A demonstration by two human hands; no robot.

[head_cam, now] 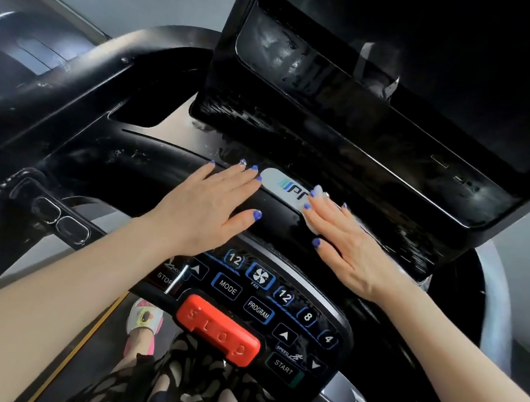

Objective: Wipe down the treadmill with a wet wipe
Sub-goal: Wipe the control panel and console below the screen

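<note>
The black treadmill console (146, 171) fills the view, its surface streaked with wet marks. My right hand (348, 245) lies flat on a white wet wipe (312, 224), pressing it onto the console ledge beside the silver logo plate (287, 187). Only the wipe's edge shows under the fingers. My left hand (209, 207) rests flat on the same ledge just left of the logo plate, fingers spread, holding nothing. The dark screen (444, 55) rises above both hands.
Below the hands sit the button panel (258, 294) and a red stop key (217, 334). Metal grip sensors (62, 221) lie on the left handlebar. A sandalled foot (143, 318) stands on the belt below.
</note>
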